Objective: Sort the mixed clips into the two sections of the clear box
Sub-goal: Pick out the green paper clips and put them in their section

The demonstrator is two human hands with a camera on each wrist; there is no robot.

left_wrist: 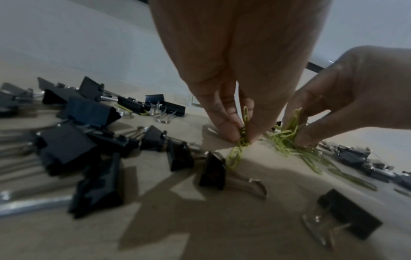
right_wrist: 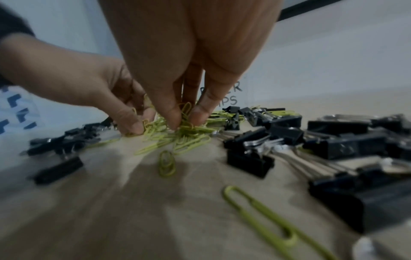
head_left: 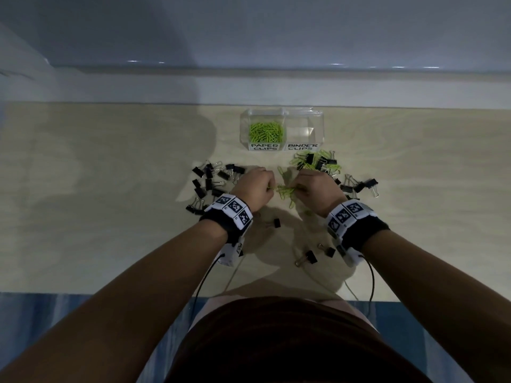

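A clear box (head_left: 318,125) stands at the table's far side; its left section, labelled PAPER CLIPS, holds green paper clips (head_left: 266,131), and its right section, labelled BINDER CLIPS, looks empty. Between my hands lies a heap of green paper clips (head_left: 286,190). My left hand (head_left: 255,185) pinches a few green clips (left_wrist: 243,135) off the tabletop with fingertips and thumb. My right hand (head_left: 315,186) pinches a bunch of green clips (right_wrist: 185,121) in the same heap. Black binder clips (head_left: 210,178) lie to the left and more (head_left: 359,185) to the right.
A mixed pile of green and black clips (head_left: 318,161) sits just in front of the box. Three loose binder clips (head_left: 307,257) lie near the table's front edge, one (head_left: 275,223) between my wrists. Cables run from both wrist bands. A wall ledge runs behind the box.
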